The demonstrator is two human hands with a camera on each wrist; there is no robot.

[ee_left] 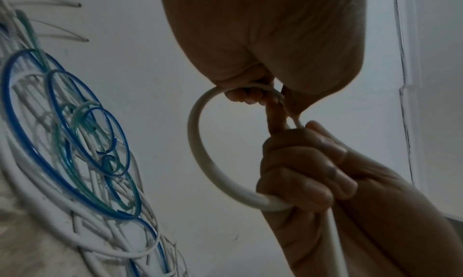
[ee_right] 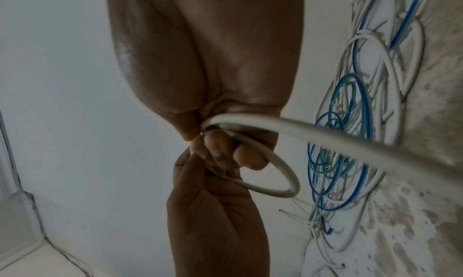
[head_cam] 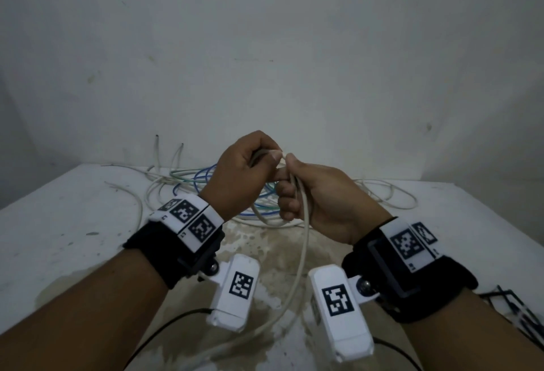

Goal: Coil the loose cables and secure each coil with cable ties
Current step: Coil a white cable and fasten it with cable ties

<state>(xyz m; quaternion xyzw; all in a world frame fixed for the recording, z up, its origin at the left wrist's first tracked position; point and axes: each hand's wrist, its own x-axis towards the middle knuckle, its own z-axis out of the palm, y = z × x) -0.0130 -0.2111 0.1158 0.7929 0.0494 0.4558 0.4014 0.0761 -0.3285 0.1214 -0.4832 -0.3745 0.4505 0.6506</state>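
Head view: both hands raised above the white, stained table top [head_cam: 73, 223], close together in front of the pale wall [head_cam: 265, 46]. Left hand [head_cam: 238, 176] curled with thumb pressed on top, clamped on the off-white round plastic cable [head_cam: 304, 241]. Right hand [head_cam: 321, 205] curled round the same cable just beside it, thumb tip up, knuckles nearly touching the left fingers. A free length of the cable hangs from the right fist and trails toward the near table edge. Behind the hands, on the table, lies a loose tangle of white, blue and green cables [head_cam: 188, 185].

Left wrist view only: the cable forms one round loop [ee_left: 200, 152] spanning from the left fist [ee_left: 263, 53] above to the right fist [ee_left: 300, 172] below; the head view hides this loop behind the hands. The tangle [ee_left: 75, 142] shows as overlapping blue and green rings.

Right wrist view only: the loop [ee_right: 280, 174] seen edge-on, passing under the right fingers [ee_right: 225, 150] into the left palm [ee_right: 213, 212]; the trailing length [ee_right: 338, 140] runs blurred toward the lens.

Both wrists carry black straps with white marker blocks [head_cam: 188, 217].
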